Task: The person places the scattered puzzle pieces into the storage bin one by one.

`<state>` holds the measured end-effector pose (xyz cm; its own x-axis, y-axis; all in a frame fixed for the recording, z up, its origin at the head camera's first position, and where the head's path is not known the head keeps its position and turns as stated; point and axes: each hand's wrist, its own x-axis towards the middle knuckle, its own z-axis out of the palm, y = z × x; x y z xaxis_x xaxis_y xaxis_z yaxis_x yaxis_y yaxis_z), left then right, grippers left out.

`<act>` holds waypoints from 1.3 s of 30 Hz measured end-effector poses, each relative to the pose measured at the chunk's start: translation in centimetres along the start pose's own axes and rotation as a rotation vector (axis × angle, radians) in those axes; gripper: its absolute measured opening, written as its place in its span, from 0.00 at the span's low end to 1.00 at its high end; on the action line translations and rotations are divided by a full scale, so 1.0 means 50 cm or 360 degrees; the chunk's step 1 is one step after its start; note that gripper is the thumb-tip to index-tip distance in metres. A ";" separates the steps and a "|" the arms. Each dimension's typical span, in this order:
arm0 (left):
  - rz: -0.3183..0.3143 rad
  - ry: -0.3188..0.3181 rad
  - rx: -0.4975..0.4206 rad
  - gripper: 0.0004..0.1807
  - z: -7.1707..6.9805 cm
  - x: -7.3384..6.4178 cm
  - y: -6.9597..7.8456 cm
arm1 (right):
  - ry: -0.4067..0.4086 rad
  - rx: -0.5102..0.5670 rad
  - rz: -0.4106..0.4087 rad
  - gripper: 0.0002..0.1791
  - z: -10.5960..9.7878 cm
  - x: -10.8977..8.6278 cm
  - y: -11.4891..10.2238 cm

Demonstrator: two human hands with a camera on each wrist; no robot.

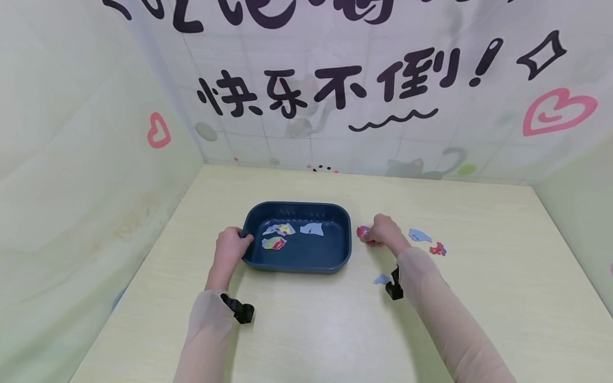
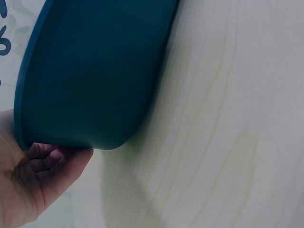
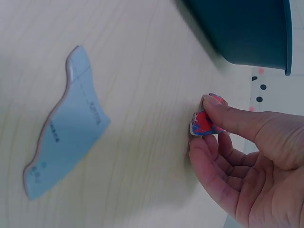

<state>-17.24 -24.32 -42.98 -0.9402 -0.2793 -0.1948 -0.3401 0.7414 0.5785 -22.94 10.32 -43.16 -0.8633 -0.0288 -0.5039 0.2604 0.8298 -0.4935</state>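
Observation:
A dark blue rectangular tray (image 1: pixel 297 267) stands on the table. My left hand (image 1: pixel 231 247) grips its left rim, the thumb over the edge and the fingers against the outer wall. Three flat puzzle pieces lie inside: a pale blue one (image 1: pixel 312 229), a multicoloured one (image 1: pixel 282 229) and another multicoloured one (image 1: pixel 274 243). To the right of the tray, my right hand (image 1: pixel 385 234) pinches a red and blue puzzle piece (image 3: pixel 205 122) between thumb and fingers, close to the tabletop. The fingers partly cover that piece.
Right of my right hand lie a light blue piece (image 1: pixel 420 235) and a small red piece (image 1: pixel 438 249). Another light blue piece (image 1: pixel 381 279) lies by my right wrist, partly hidden in the head view. A printed cloth (image 1: pixel 306 149) hangs behind the table (image 1: pixel 311 330).

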 end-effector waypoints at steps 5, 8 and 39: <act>0.0023 0.0023 0.0011 0.13 0.001 0.000 0.000 | -0.0040 0.0151 -0.0067 0.14 0.002 0.001 0.007; 0.0051 0.0041 0.0025 0.15 0.002 0.000 -0.001 | -0.0074 0.0239 -0.0086 0.14 0.001 0.001 0.011; 0.0028 0.0013 0.0023 0.13 0.003 0.001 -0.001 | 0.0033 0.0447 -0.0148 0.14 -0.045 0.006 0.018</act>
<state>-17.28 -24.26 -43.15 -0.9460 -0.2709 -0.1782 -0.3237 0.7548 0.5705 -23.93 12.32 -42.18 -0.8970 -0.0833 -0.4342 0.2868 0.6376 -0.7150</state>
